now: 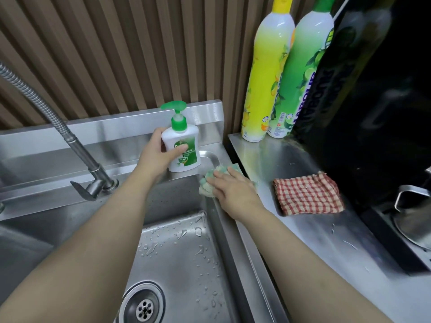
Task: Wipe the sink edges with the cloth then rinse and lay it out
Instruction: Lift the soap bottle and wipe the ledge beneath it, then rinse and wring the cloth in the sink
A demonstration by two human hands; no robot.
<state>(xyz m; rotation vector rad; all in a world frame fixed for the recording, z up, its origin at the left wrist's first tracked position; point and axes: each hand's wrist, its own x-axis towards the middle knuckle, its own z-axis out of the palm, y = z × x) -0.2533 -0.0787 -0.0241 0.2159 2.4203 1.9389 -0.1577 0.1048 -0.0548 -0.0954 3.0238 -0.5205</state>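
Note:
A teal and cream cloth (211, 180) lies bunched on the steel sink's (224, 220) back right corner edge. My right hand (233, 190) presses flat on the cloth, fingers spread over it. My left hand (158, 151) grips a white soap pump bottle (183, 145) with a green top, held upright just above the back ledge, left of the cloth. The basin (177, 248) below is wet with droplets and shows its round drain (144, 307).
A flexible metal tap (77, 145) rises at the left. Two tall bottles, yellow (263, 89) and green (298, 85), stand on the right counter by the wall. A red checked cloth (307, 197) lies folded there. A metal pot (415, 213) sits at far right.

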